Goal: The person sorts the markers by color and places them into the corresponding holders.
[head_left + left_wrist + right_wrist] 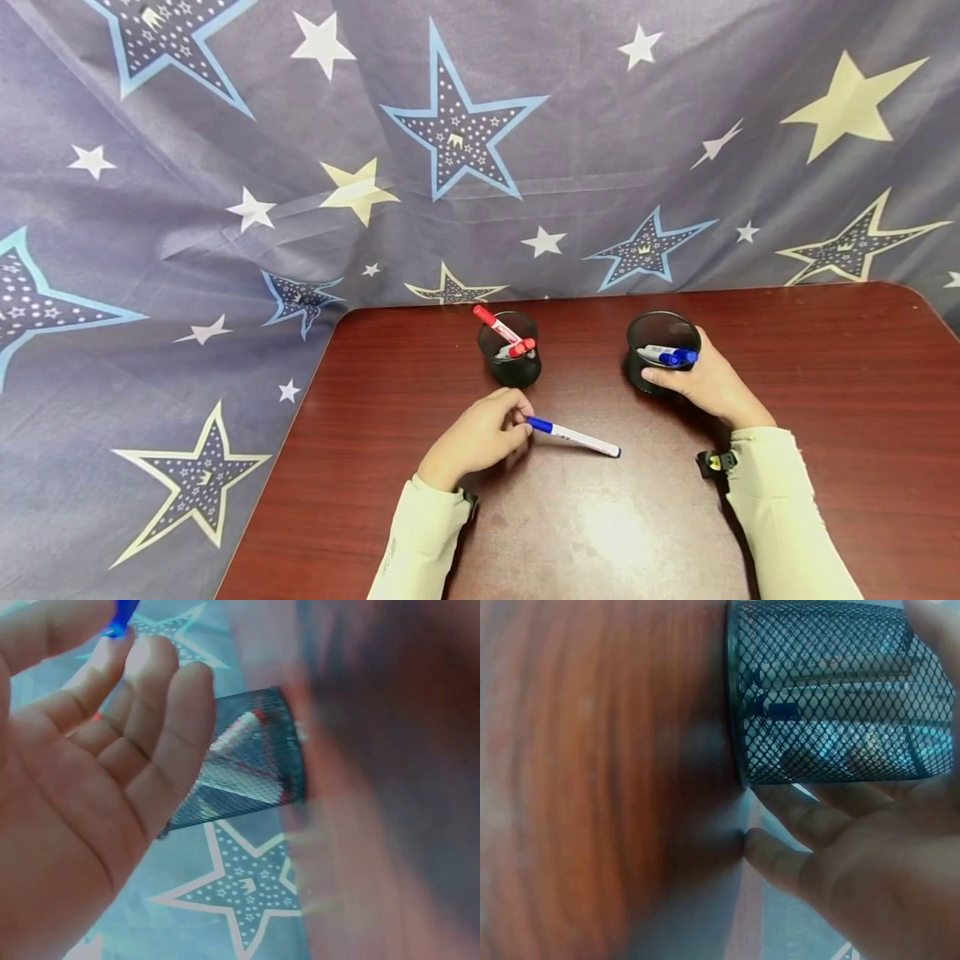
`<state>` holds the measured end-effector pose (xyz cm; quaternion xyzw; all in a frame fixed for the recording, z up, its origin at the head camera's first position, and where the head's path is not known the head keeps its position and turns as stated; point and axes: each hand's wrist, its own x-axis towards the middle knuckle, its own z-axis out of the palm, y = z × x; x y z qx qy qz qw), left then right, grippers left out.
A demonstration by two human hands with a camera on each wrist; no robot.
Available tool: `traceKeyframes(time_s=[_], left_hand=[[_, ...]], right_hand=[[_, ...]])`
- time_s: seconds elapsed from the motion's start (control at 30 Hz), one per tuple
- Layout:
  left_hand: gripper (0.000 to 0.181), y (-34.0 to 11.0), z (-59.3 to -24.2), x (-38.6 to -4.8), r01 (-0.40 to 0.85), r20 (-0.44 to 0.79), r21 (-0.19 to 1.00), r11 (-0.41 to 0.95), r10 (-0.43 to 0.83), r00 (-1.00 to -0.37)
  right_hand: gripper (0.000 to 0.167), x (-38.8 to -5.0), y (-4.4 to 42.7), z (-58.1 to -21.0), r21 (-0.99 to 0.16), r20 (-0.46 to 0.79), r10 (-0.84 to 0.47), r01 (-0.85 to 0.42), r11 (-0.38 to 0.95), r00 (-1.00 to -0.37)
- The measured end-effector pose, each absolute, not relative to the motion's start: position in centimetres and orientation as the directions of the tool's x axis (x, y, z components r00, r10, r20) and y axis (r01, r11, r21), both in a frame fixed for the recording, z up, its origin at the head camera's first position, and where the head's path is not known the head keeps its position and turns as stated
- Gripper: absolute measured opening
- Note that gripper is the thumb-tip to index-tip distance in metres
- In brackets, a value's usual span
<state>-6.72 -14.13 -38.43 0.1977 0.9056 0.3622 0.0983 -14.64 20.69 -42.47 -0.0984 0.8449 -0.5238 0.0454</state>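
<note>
My left hand [483, 433] pinches the blue cap end of a white marker [585, 439] between thumb and fingertips, its other end pointing right over the table. Only the marker's blue cap [122, 616] shows in the left wrist view. My right hand [708, 379] grips a black mesh pen cup [647, 379] from its right side, thumb across the front. Inside that cup lean blue-capped markers [840, 701], seen through the mesh in the right wrist view. Just beyond my left hand stands another black mesh cup [517, 372], holding red-capped markers [495, 322].
Both cups stand on a reddish-brown wooden table [360, 467], towards its far edge. A grey curtain [570, 75] with star prints hangs directly behind the table and along its left side. Light glares off the tabletop between the forearms.
</note>
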Motion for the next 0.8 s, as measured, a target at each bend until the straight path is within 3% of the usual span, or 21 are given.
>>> traceKeyframes(time_s=[0.23,0.8], left_hand=[[0.012,-13.4,-37.0,-7.6,0.408,0.148,0.702,0.584,0.440,-0.885],[0.011,-8.7,-34.1,-11.3,0.572,0.340,0.657,0.492,0.484,-0.806]], right_hand=[[0.099,-14.7,20.7,-42.5,-0.892,0.020,-0.216,-0.115,0.437,-0.976],[0.099,-14.7,20.8,-42.4,-0.885,0.028,-0.228,-0.130,0.448,-0.973]])
